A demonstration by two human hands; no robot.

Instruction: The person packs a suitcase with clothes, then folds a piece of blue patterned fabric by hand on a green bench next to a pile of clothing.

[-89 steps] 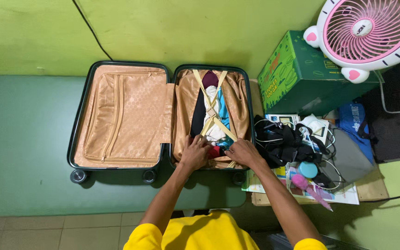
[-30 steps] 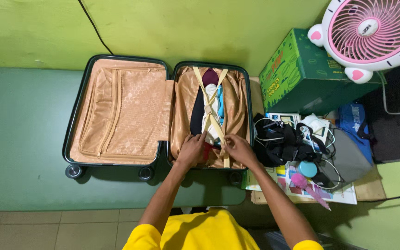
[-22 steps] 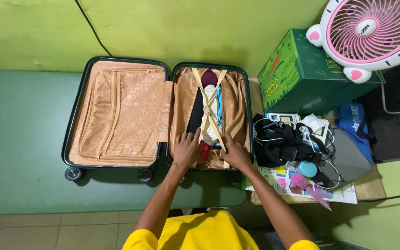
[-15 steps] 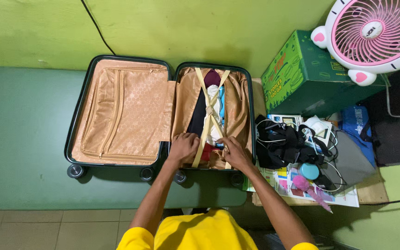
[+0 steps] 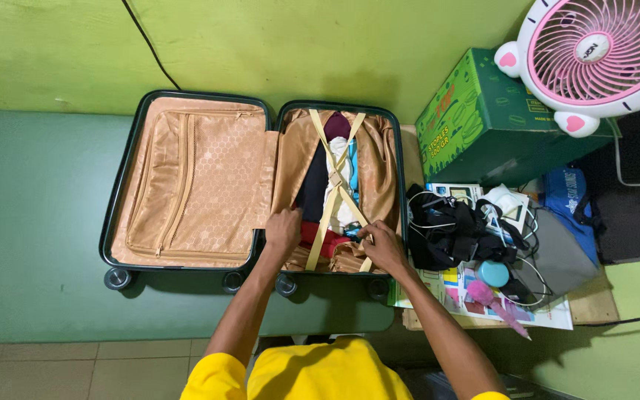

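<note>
An open dark green suitcase (image 5: 121, 178) with tan lining lies flat on a green bench. Its right half holds folded clothes (image 5: 339, 174) in black, white, blue, maroon and red, held under crossed yellow straps (image 5: 337, 194). My left hand (image 5: 282, 230) rests at the near left edge of that half, fingers curled on the tan lining beside the red cloth. At the near right, my right hand (image 5: 381, 244) pinches the end of a yellow strap. The left half (image 5: 187, 178) shows only a zipped tan divider.
Right of the suitcase lie a tangle of black cables and pouches (image 5: 450, 226), a teal round lid (image 5: 492, 273), a pink brush (image 5: 492, 298) and papers. A green cardboard box (image 5: 483, 111) and a pink-and-white fan (image 5: 594, 52) stand behind. A black cable (image 5: 146, 44) runs down the green wall.
My left hand slid left from the middle of the clothes to the lining's edge, uncovering the red cloth. My right hand stayed near the strap end at the lower right.
</note>
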